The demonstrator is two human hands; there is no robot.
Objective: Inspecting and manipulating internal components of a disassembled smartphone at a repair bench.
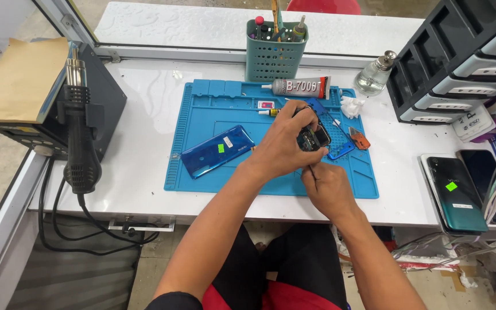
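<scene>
On the white table lies the blue silicone work mat. The glossy blue phone back cover rests on the mat's left half; the teal perforated tool holder stands behind the mat; the black hot-air gun hangs left of it.

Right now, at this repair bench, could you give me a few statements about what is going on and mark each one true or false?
1. The left hand holds an opened phone over the blue mat. True.
2. The right hand is empty. False: it holds a thin tool pointed at the phone.
3. A blue back cover lies on the mat, left of the hands. True.
4. The hot air gun is on the mat. False: it hangs in its holder at the bench's left.
5. The glue tube lies beside the tool basket. True.
</scene>
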